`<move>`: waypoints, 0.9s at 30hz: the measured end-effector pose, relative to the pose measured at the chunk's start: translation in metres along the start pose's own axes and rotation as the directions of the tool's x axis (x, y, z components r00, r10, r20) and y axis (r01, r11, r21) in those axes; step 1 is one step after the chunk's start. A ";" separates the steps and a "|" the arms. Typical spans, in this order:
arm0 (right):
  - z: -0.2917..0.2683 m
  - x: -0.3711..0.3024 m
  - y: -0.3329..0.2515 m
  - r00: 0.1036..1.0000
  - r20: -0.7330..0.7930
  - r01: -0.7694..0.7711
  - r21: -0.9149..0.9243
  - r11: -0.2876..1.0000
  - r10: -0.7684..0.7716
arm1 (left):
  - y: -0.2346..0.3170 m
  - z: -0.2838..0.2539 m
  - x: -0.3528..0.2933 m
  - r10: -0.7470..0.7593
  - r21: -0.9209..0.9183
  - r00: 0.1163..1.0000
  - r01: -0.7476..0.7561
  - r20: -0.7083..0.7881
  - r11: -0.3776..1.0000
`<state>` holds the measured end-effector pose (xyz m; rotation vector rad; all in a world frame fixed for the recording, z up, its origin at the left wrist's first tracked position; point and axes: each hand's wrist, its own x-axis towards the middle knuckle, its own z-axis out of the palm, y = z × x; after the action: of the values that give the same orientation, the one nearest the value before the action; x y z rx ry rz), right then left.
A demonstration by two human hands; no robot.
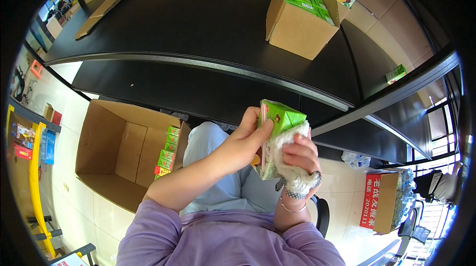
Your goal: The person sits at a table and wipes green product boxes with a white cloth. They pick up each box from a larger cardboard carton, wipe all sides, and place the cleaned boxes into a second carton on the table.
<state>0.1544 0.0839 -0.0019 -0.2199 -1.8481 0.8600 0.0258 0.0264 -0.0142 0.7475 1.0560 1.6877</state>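
Observation:
My left hand [249, 134] is closed on the left side of a green drink carton [282, 116] with fruit pictures, held tilted above my lap. My right hand [303, 153] is wrapped in and grips a white fluffy cloth [286, 159], which presses against the carton's lower right side. Part of the carton is hidden behind the cloth and fingers. To my left on the floor stands a large open cardboard box [101, 139]; a column of green drink cartons [166, 154] lines its right side, and the rest of its inside is bare.
In front of me is a black shelf unit [198, 23] with a metal front edge. On it sit an open cardboard box [302, 33] of green cartons, a flat cardboard strip [111, 9] and a lone green carton [396, 74]. A red-sided box [370, 201] stands on the right floor.

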 end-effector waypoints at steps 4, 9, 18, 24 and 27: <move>-0.002 -0.001 0.002 0.992 -0.014 -0.123 0.065 0.990 0.124 | -0.005 0.002 0.002 -0.006 -0.039 0.999 0.004 -0.040 0.999; -0.001 0.001 0.006 0.973 -0.037 -0.216 0.173 0.961 0.226 | -0.004 0.005 0.003 -0.017 -0.055 0.998 0.014 -0.055 0.998; 0.002 0.009 0.005 0.984 0.085 -0.148 -0.091 0.985 0.155 | -0.019 0.002 0.005 -0.138 -0.388 0.990 0.122 -0.013 0.913; 0.003 0.015 -0.003 0.932 0.361 0.135 -0.452 0.882 0.042 | -0.002 0.000 0.004 -0.181 -0.448 0.983 0.178 0.036 0.876; 0.002 0.017 -0.006 0.889 0.457 0.212 -0.465 0.859 0.028 | 0.002 -0.003 0.004 -0.192 -0.399 0.981 0.179 0.007 0.900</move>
<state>0.1464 0.0877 0.0141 -0.2671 -2.4900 0.3463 0.0214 0.0287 -0.0138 0.3443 0.7416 1.6788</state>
